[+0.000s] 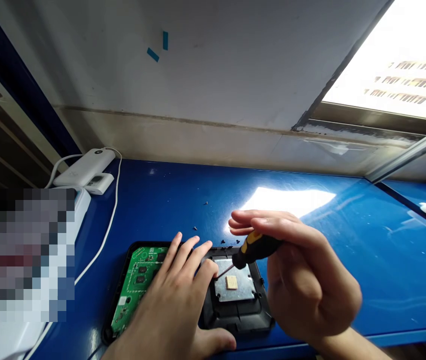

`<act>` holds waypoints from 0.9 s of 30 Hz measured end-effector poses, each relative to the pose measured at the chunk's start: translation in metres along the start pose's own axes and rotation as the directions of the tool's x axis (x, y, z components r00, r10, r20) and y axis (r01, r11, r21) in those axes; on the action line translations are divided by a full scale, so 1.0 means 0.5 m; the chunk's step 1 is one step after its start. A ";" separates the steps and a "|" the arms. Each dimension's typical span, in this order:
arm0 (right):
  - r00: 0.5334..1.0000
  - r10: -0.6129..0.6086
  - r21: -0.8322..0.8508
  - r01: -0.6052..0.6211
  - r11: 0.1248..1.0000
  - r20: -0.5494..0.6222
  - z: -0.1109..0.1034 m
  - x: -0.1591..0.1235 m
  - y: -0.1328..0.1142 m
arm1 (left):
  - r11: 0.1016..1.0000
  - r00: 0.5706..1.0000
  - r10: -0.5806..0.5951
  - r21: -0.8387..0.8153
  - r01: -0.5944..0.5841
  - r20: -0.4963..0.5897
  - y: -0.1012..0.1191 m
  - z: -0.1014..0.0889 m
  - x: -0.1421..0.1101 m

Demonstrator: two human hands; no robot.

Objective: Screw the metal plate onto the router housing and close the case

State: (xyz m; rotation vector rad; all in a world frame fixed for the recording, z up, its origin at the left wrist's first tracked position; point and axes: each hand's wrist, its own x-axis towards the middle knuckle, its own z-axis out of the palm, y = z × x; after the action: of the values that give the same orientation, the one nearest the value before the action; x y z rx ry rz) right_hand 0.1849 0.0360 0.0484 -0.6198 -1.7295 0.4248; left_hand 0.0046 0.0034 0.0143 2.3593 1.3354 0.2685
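My right hand grips a screwdriver with a black and yellow handle. Its shaft slants down to the left, and the tip meets the left edge of a metal plate. A small beige pad sits on that plate, which lies inside a black plastic cover. My left hand is spread out, its fingers across a green circuit board in a black casing. The bent index finger is beside the screwdriver tip. My palm hides part of the board and the cover's left side.
Small screws lie loose on the blue table behind the casing. A white power bank and a white cable are at the left. A wall closes off the back, with a window at upper right.
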 end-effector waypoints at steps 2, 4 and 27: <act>1.000 -0.014 0.023 0.014 1.000 0.012 0.002 0.003 0.001 | 1.000 1.000 0.005 0.003 -0.005 -0.004 0.000 0.002 0.003; 0.997 -0.078 -0.012 0.078 0.997 -0.014 0.005 0.009 0.000 | 1.000 1.000 0.014 0.019 -0.014 -0.009 -0.002 0.004 0.004; 0.986 -0.158 -0.068 0.161 0.985 0.049 -0.012 0.012 -0.018 | 1.000 0.999 -0.008 0.010 0.007 0.041 -0.010 0.006 0.002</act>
State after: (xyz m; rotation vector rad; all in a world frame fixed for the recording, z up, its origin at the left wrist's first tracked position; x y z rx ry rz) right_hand 0.1880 0.0324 0.0595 -0.5212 -1.8276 0.2667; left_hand 0.0026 0.0057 0.0095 2.3549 1.3295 0.2104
